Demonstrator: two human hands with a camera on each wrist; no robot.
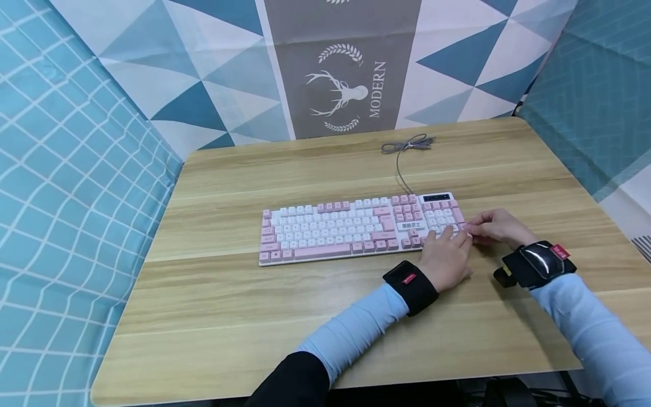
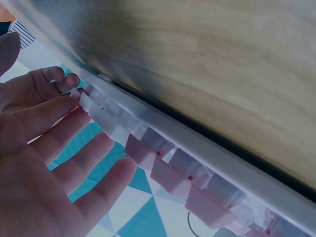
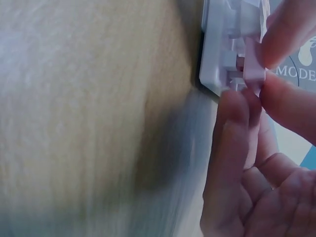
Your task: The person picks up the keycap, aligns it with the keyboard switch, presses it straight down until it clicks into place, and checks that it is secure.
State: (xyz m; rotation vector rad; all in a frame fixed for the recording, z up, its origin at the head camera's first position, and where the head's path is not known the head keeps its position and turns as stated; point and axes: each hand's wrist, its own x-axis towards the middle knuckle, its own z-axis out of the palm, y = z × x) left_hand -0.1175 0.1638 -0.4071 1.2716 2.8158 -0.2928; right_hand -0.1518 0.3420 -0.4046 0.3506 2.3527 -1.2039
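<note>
A pink-and-white keyboard [image 1: 333,233] lies on the wooden table. My right hand [image 1: 500,226] is at its lower right corner, fingertips bent in around a pink keycap [image 3: 254,66] at the end of the number pad. In the right wrist view a short stem shows beside the cap; whether the cap is fully seated I cannot tell. My left hand [image 1: 445,261] rests over the lower part of the number pad, its fingers fairly straight. The left wrist view has those fingers [image 2: 118,173] spread along the row of keycaps [image 2: 170,175] on the keyboard's front edge.
A grey cable [image 1: 408,144], bundled in a tie, lies behind the keyboard and joins its back edge. The wooden table [image 1: 213,322] reaches to the patterned cloth [image 1: 203,73] at the back. Blue checked cloth [image 1: 61,186] hangs on the left.
</note>
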